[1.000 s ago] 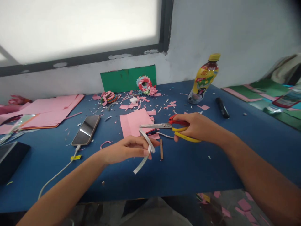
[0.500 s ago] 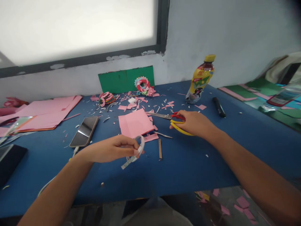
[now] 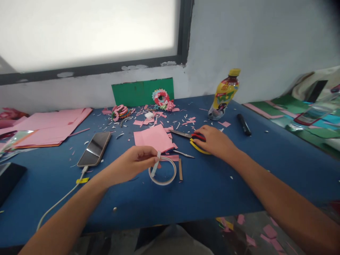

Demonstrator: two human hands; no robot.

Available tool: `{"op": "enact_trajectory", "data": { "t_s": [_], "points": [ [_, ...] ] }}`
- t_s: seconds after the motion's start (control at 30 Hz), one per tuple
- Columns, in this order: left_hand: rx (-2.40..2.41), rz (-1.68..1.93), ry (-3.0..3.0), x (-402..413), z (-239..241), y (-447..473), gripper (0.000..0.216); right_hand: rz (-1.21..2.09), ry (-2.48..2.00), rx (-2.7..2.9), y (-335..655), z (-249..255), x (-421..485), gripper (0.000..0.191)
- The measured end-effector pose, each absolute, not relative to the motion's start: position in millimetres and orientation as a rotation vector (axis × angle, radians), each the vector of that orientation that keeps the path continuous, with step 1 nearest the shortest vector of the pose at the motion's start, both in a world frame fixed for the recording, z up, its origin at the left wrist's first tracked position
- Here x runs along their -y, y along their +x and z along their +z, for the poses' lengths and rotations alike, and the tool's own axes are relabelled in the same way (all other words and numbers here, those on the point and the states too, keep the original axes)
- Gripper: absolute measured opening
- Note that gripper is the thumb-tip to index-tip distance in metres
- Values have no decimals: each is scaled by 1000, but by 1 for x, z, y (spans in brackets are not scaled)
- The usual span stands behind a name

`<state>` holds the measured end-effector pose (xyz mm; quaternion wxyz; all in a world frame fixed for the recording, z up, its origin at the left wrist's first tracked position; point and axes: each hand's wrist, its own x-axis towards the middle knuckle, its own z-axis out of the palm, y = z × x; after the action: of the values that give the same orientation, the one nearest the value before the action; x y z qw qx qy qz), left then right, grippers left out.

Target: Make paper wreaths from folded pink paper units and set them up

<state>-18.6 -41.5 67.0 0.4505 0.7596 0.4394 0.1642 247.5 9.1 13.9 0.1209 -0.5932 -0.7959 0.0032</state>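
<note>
My left hand [image 3: 134, 163] pinches the loose end of a thin white tape strip, and the tape roll [image 3: 162, 171] hangs from it, resting on the blue table [image 3: 212, 184]. My right hand [image 3: 214, 141] lies over the red and yellow handles of the scissors [image 3: 189, 139], which rest on the table with the blades pointing left. A pink paper sheet [image 3: 152, 138] lies between the two hands. A short brown strip [image 3: 180, 169] lies just right of the roll.
A phone [image 3: 94, 148] on a white cable lies at the left, by a stack of pink sheets [image 3: 50, 125]. A yellow bottle [image 3: 223, 95] and black marker [image 3: 243, 124] stand at the right. Paper flowers [image 3: 160, 97], green card [image 3: 138, 92] and several scraps sit by the wall.
My right hand has moved the scissors back and laid them flat on the table. My left hand has lowered the tape, so the roll now rests on the table with the strip's end pinched.
</note>
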Motion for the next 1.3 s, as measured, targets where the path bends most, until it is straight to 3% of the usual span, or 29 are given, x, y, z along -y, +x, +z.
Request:
{"op": "enact_trajectory", "data": {
  "t_s": [0.07,0.2,0.33,0.5,0.63,0.93,1.13,1.3],
  "points": [
    [-1110,534,1958,45,65,-14,19,145,-1600,2161,236,25,3,29],
    [-1093,845,2267,47,59,-10,9,817,-1277,2058,214,46,28,32],
    [-888,1188,2631,47,49,-16,20,1463,-1020,1837,197,51,43,27],
    [-758,1411,2910,51,45,-18,20,1782,-939,1507,186,49,48,24],
    [-763,1402,2752,54,49,-13,16,1789,-954,1505,185,55,50,18],
    [-892,1137,1698,54,56,-4,10,1637,-959,1504,185,54,50,13],
    [-951,977,1446,53,59,-5,15,1495,-1044,1644,191,47,50,15],
    [-1002,1051,1259,51,61,-4,17,1253,-1035,1807,198,42,41,14]
  ]
}}
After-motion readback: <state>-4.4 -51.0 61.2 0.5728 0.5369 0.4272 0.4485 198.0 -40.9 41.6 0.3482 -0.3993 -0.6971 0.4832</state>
